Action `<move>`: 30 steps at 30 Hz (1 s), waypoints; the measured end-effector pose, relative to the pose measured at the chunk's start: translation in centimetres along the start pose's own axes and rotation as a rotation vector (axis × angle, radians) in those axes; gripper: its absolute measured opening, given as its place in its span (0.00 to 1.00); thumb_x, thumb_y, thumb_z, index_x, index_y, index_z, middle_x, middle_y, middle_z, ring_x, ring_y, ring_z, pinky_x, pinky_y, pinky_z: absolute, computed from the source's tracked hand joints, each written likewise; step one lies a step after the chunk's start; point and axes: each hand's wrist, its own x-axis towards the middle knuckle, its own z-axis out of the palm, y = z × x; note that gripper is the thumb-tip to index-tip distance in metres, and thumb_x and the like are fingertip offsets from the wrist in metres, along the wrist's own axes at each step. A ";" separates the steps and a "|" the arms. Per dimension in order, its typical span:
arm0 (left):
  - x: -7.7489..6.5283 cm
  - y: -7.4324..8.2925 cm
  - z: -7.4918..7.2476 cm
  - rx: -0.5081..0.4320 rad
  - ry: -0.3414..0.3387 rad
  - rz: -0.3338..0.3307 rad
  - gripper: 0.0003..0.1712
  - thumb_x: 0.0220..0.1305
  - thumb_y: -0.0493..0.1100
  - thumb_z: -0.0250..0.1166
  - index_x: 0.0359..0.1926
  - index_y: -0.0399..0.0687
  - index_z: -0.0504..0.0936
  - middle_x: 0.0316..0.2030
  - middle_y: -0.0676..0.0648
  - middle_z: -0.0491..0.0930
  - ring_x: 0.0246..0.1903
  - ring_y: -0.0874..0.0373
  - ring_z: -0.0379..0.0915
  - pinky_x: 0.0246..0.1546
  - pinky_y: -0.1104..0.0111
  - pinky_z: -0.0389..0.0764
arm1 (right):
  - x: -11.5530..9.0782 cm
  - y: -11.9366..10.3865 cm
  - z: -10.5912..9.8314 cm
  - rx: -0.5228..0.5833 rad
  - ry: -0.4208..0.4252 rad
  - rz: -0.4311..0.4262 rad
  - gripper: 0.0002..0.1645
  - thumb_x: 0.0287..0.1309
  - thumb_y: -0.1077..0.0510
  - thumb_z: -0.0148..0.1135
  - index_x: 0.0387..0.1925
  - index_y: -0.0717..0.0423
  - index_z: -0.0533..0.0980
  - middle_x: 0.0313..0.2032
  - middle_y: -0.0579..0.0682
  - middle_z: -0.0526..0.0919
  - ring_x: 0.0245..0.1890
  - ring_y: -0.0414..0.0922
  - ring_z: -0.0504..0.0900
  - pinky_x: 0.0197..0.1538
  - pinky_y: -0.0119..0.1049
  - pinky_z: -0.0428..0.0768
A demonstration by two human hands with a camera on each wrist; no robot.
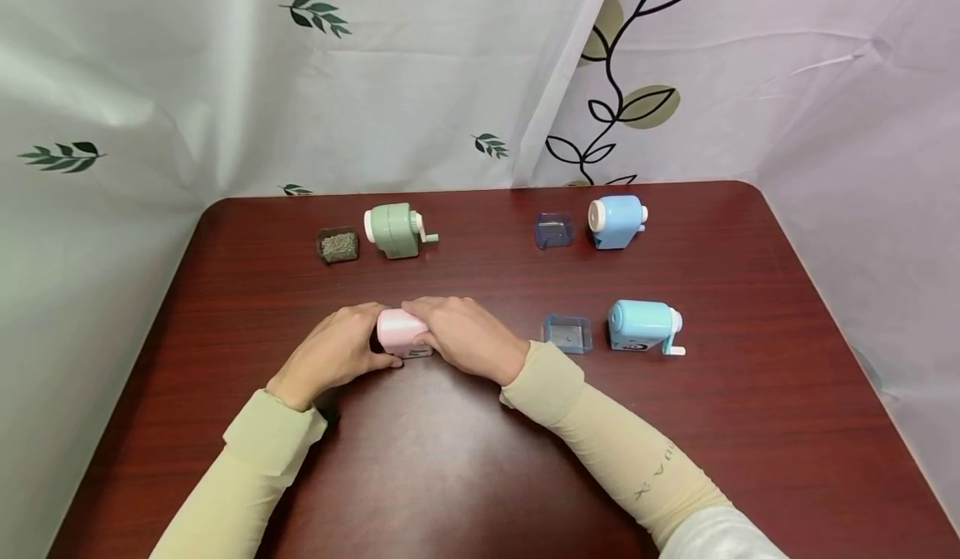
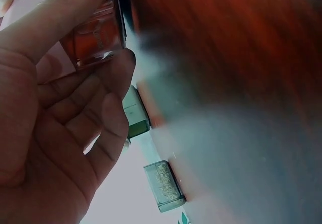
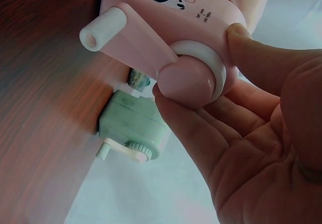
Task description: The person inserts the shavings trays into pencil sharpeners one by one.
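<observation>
A pink crank pencil sharpener (image 1: 401, 330) with a panda print is between my two hands, near the middle left of the table. My left hand (image 1: 341, 346) grips its lower end; in the left wrist view the thumb and fingers pinch around the clear shavings drawer (image 2: 98, 35), which sits in the body. My right hand (image 1: 468, 334) holds the body from the other side, thumb on one face and fingers behind. The pink crank (image 3: 146, 40) with its white knob points away from the right palm. In the head view that crank is hidden by the right hand.
Behind stands a green sharpener (image 1: 395, 230) beside its drawer of shavings (image 1: 338, 245). To the right are a blue sharpener (image 1: 617, 220) with a drawer (image 1: 554, 230) and a turquoise sharpener (image 1: 641, 324) with a drawer (image 1: 567, 334). A white curtain (image 1: 405, 76) hangs behind the table.
</observation>
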 end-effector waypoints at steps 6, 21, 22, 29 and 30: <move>-0.3 0.0 0.1 -0.023 -0.006 -0.023 0.30 0.38 0.53 0.77 0.41 0.45 0.78 0.34 0.53 0.78 0.29 0.60 0.74 0.32 0.63 0.75 | 0.1 -0.2 0.1 -0.010 0.015 -0.015 0.25 0.61 0.57 0.59 0.59 0.60 0.71 0.54 0.51 0.78 0.52 0.42 0.76 0.53 0.36 0.74; -0.8 -0.3 0.0 -0.060 -0.033 -0.062 0.49 0.36 0.57 0.77 0.60 0.44 0.70 0.50 0.48 0.77 0.42 0.55 0.75 0.43 0.58 0.75 | -0.6 -0.4 -1.3 -0.065 -0.015 0.050 0.36 0.62 0.44 0.57 0.65 0.58 0.65 0.64 0.56 0.67 0.65 0.49 0.62 0.67 0.41 0.55; -0.8 -0.3 -0.1 -0.055 -0.038 -0.069 0.51 0.36 0.58 0.77 0.62 0.44 0.68 0.52 0.47 0.76 0.44 0.54 0.75 0.44 0.57 0.75 | -0.8 -0.3 -1.7 -0.077 -0.012 0.057 0.36 0.62 0.43 0.57 0.66 0.58 0.65 0.64 0.56 0.66 0.65 0.48 0.61 0.67 0.41 0.54; -0.7 0.1 -1.7 -0.036 -0.007 -0.090 0.62 0.32 0.66 0.76 0.68 0.48 0.61 0.59 0.47 0.69 0.54 0.50 0.68 0.51 0.50 0.69 | -2.6 0.6 -4.2 -0.127 0.048 0.102 0.35 0.62 0.42 0.56 0.65 0.56 0.66 0.65 0.55 0.66 0.66 0.49 0.59 0.68 0.40 0.52; -0.6 0.3 -2.0 -0.036 0.017 -0.079 0.63 0.31 0.67 0.76 0.68 0.48 0.61 0.59 0.47 0.68 0.56 0.50 0.66 0.53 0.49 0.68 | -2.9 0.8 -4.6 -0.123 0.062 0.109 0.35 0.62 0.43 0.57 0.65 0.56 0.66 0.64 0.55 0.67 0.66 0.49 0.60 0.68 0.40 0.52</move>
